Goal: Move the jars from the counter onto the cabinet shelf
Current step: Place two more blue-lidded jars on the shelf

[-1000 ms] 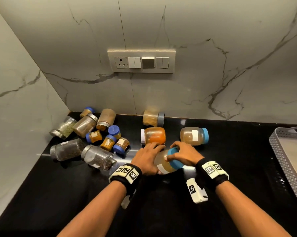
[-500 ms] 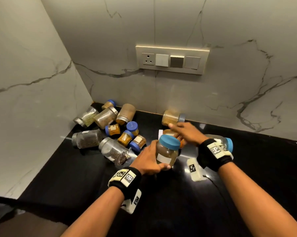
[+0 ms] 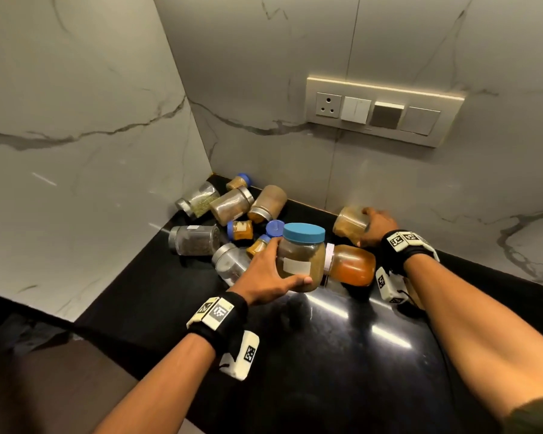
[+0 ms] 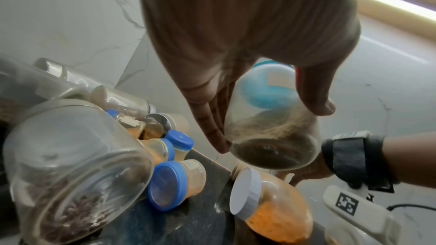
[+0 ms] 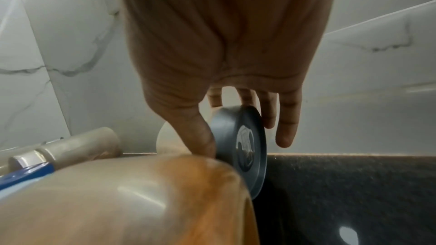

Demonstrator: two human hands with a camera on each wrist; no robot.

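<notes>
Left hand grip wraps the upright teal-lid jar, lifted off the table. Right hand grip pinches the grey-lid jar lying at the far wall.

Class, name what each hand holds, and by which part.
Left hand: teal-lidded jar, round its body. Right hand: grey-lidded jar, at the lid end.

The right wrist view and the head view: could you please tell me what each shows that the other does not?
Only the right wrist view shows the grey lid under the right hand's fingers. Only the head view shows the left hand holding the teal-lidded jar, and the switch plate. Both show the right hand on its jar and the orange jar.
</notes>
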